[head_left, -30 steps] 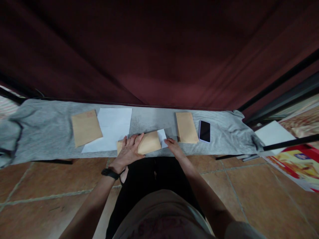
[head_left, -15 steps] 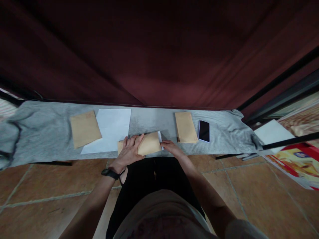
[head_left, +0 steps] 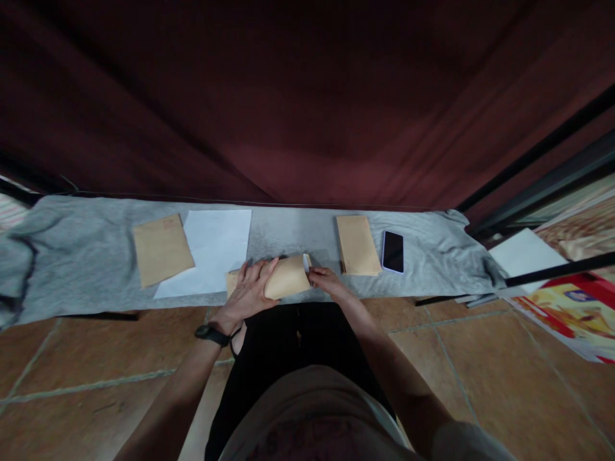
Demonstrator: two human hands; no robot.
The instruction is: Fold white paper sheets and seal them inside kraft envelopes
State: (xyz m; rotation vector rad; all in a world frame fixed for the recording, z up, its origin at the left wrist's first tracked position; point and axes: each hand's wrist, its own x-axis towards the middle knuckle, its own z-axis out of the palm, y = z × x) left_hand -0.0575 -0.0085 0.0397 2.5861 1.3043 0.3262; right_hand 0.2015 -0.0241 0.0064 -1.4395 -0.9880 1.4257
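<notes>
A brown envelope (head_left: pixel 289 276) lies on the grey cloth (head_left: pixel 77 256) in front of me. My left hand (head_left: pixel 250 291) presses flat on its left half, fingers spread. My right hand (head_left: pixel 325 282) is at the envelope's right end, fingers pinched against a white sheet (head_left: pixel 306 261) of which only a sliver sticks out of the opening. A black watch (head_left: pixel 212 334) sits on my left wrist.
On the cloth lie another brown envelope (head_left: pixel 162 248) and a white paper (head_left: pixel 211 246) to the left, a stack of brown envelopes (head_left: pixel 357 244) and a black phone (head_left: pixel 393 251) to the right. A dark red curtain hangs behind. Papers and a colourful print (head_left: pixel 571 307) lie on the tiled floor at right.
My right hand has moved left, pushing the white sheet into the envelope; much less white shows now. My left hand has stayed in place on the envelope.
</notes>
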